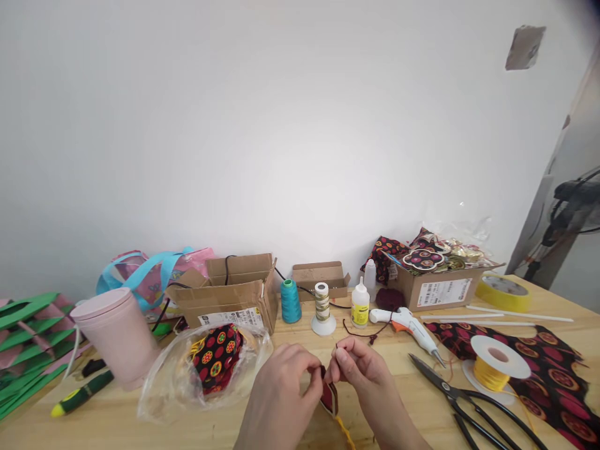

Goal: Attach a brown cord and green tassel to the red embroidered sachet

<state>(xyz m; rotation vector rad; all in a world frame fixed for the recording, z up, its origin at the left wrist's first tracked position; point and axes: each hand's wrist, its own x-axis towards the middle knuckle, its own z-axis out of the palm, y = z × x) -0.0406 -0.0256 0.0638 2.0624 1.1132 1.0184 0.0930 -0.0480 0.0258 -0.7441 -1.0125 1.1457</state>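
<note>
At the front middle of the table, my left hand (284, 390) is closed, its thumb and fingers pinching the top of a small dark red fabric piece (330, 399) with a pale edge. A yellow cord (345, 432) hangs from the lower end of that piece. Close on the right, my right hand (368, 384) is closed too, with its fingertips pinched on a thin dark cord (336, 346) whose short end pokes up. The fingertips of both hands nearly meet, and they hide the top of the fabric piece.
Black scissors (452, 394), a yellow cord spool (492, 374) and patterned cloth (555, 369) lie right. A glue gun (412, 328), glue bottle (360, 306) and thread cones (290, 303) stand behind. Left are a plastic bag (164, 381), pink cup (117, 337) and cardboard box (187, 306).
</note>
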